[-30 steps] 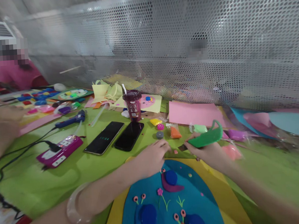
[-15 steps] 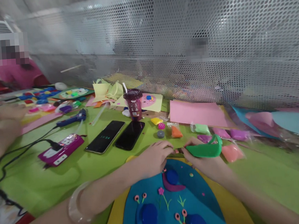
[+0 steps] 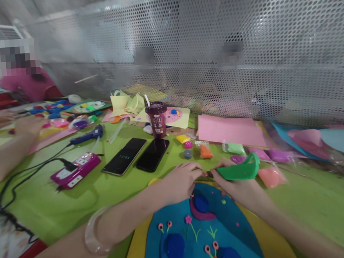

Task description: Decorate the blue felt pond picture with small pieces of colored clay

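Note:
My left hand (image 3: 180, 180) rests at the top edge of a blue felt board (image 3: 203, 233) decorated with clay snails and flowers; its fingers are pinched together on something small I cannot make out. My right hand (image 3: 237, 185) is closed on the green handle of a pair of scissors (image 3: 241, 170), and its fingertips meet my left hand's just above the board. A translucent bangle (image 3: 95, 235) circles my left wrist.
Two black phones (image 3: 138, 155), a maroon cup (image 3: 157, 119), a pink power strip (image 3: 76, 170) with black cable, a blue glue gun (image 3: 87, 135), clay packets (image 3: 204, 152) and pink paper (image 3: 231, 130) lie on the green table. Another person's arm (image 3: 5, 148) reaches in at left. A perforated metal screen stands behind.
My right hand with the green-handled scissors lowered and moved toward my left hand; the fingertips now meet at the board's top edge. The view shifted slightly.

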Available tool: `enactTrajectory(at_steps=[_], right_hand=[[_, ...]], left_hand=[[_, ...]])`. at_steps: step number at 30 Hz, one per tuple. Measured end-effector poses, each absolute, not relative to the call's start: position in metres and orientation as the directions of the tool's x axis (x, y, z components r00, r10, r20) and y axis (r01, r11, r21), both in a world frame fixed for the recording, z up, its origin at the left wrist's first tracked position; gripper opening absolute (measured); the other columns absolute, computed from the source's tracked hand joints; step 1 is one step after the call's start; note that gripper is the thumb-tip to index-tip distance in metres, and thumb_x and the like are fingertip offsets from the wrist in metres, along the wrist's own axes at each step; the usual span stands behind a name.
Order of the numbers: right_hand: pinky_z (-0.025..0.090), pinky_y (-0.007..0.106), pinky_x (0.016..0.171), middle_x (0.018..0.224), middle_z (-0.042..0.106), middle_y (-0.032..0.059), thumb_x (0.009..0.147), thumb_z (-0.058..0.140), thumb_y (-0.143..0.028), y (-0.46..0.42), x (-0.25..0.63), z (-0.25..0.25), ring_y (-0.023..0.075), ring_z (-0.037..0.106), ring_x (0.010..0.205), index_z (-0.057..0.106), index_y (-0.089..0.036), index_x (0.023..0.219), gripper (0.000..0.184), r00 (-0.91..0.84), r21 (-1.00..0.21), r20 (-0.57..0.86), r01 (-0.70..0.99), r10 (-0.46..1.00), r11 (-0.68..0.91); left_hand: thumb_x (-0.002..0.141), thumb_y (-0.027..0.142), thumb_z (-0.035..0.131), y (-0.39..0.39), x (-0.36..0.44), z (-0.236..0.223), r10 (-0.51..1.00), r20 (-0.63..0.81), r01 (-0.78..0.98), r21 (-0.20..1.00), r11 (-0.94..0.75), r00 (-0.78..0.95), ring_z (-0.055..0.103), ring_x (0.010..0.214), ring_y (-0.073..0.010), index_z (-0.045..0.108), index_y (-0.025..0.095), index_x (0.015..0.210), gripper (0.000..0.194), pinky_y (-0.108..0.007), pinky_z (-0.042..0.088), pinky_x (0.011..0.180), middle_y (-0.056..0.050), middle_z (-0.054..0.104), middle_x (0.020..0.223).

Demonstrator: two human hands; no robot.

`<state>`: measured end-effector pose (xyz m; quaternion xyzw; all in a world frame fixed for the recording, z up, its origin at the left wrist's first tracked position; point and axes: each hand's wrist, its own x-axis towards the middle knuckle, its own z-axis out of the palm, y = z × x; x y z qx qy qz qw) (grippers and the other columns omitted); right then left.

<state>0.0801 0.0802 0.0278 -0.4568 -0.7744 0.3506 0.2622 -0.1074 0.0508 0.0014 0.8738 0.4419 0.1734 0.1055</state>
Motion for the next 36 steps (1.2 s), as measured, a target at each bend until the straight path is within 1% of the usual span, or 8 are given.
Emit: enactTrajectory(at_steps=[5, 9, 14, 18, 23, 26, 31, 36], right_hand=[[0.031, 0.019, 0.024, 0.042, 0.045, -0.0074, 0.083, 0.044, -0.039, 0.081, 0.081, 0.023, 0.0120, 0.046, 0.028, 0.037, -0.023, 0.073, 0.020, -0.398, -0.785, 0.057, 0.549, 0.916, 0.287], [0.032, 0.020, 0.027, 0.045, 0.045, -0.0078, 0.082, 0.046, -0.038, 0.079, 0.080, 0.019, 0.0107, 0.044, 0.029, 0.038, -0.023, 0.073, 0.019, -0.412, -0.766, 0.097, 0.551, 0.906, 0.332], [0.040, 0.027, 0.045, 0.055, 0.046, -0.0047, 0.079, 0.050, -0.035, 0.078, 0.080, 0.021, 0.0144, 0.050, 0.048, 0.041, -0.023, 0.068, 0.019, -0.455, -0.728, 0.206, 0.521, 0.866, 0.446], [0.045, 0.033, 0.066, 0.069, 0.056, 0.0000, 0.078, 0.052, -0.035, 0.090, 0.083, 0.035, 0.0192, 0.055, 0.070, 0.050, -0.023, 0.070, 0.015, -0.474, -0.736, 0.251, 0.472, 0.844, 0.485], [0.046, 0.034, 0.079, 0.093, 0.065, 0.0025, 0.077, 0.059, -0.038, 0.114, 0.096, 0.057, 0.0228, 0.059, 0.088, 0.066, -0.022, 0.088, 0.020, -0.595, -0.787, 0.111, 0.437, 0.796, 0.436], [0.049, 0.033, 0.073, 0.090, 0.067, 0.0028, 0.077, 0.062, -0.040, 0.125, 0.100, 0.062, 0.0240, 0.061, 0.085, 0.068, -0.020, 0.091, 0.025, -0.657, -0.807, 0.006, 0.442, 0.754, 0.391], [0.046, 0.030, 0.081, 0.098, 0.067, -0.0011, 0.079, 0.062, -0.034, 0.132, 0.102, 0.058, 0.0251, 0.058, 0.096, 0.069, -0.024, 0.094, 0.019, -0.713, -0.816, -0.073, 0.445, 0.697, 0.370], [0.047, 0.029, 0.082, 0.099, 0.066, -0.0001, 0.080, 0.062, -0.035, 0.134, 0.107, 0.052, 0.0226, 0.059, 0.095, 0.068, -0.025, 0.096, 0.020, -0.728, -0.825, -0.088, 0.436, 0.680, 0.360]], left_hand=[[0.076, 0.002, 0.040, 0.051, -0.108, 0.000, 0.809, 0.217, 0.733, 0.345, -0.587, 0.546, 0.045, 0.111, -0.0229, 0.050, 0.014, 0.113, 0.041, -0.036, 0.037, 0.095, -0.011, 0.051, 0.116], [0.074, 0.000, 0.041, 0.050, -0.109, 0.000, 0.800, 0.229, 0.714, 0.362, -0.599, 0.555, 0.045, 0.110, -0.0232, 0.050, 0.014, 0.111, 0.041, -0.036, 0.037, 0.095, -0.011, 0.051, 0.114], [0.073, -0.002, 0.040, 0.050, -0.109, -0.002, 0.791, 0.240, 0.690, 0.390, -0.610, 0.563, 0.045, 0.110, -0.0226, 0.047, 0.014, 0.112, 0.043, -0.036, 0.038, 0.095, -0.010, 0.051, 0.113], [0.072, -0.003, 0.039, 0.049, -0.109, -0.002, 0.799, 0.229, 0.687, 0.414, -0.597, 0.557, 0.044, 0.112, -0.0198, 0.047, 0.016, 0.112, 0.045, -0.034, 0.035, 0.099, -0.008, 0.052, 0.114], [0.075, -0.001, 0.039, 0.050, -0.108, 0.002, 0.833, 0.142, 0.729, 0.420, -0.540, 0.535, 0.042, 0.117, -0.0195, 0.048, 0.013, 0.115, 0.043, -0.034, 0.030, 0.103, -0.010, 0.051, 0.120], [0.077, -0.001, 0.036, 0.049, -0.108, 0.003, 0.857, 0.074, 0.769, 0.407, -0.493, 0.510, 0.038, 0.123, -0.0214, 0.045, 0.011, 0.120, 0.045, -0.037, 0.032, 0.103, -0.013, 0.047, 0.127], [0.075, -0.001, 0.039, 0.045, -0.108, 0.001, 0.871, 0.013, 0.807, 0.371, -0.460, 0.491, 0.032, 0.128, -0.0230, 0.042, 0.010, 0.123, 0.049, -0.038, 0.031, 0.103, -0.015, 0.045, 0.132], [0.075, 0.000, 0.044, 0.043, -0.107, -0.004, 0.846, 0.005, 0.798, 0.331, -0.504, 0.533, 0.018, 0.134, -0.0192, 0.039, 0.016, 0.129, 0.056, -0.034, 0.023, 0.109, -0.008, 0.038, 0.138]])
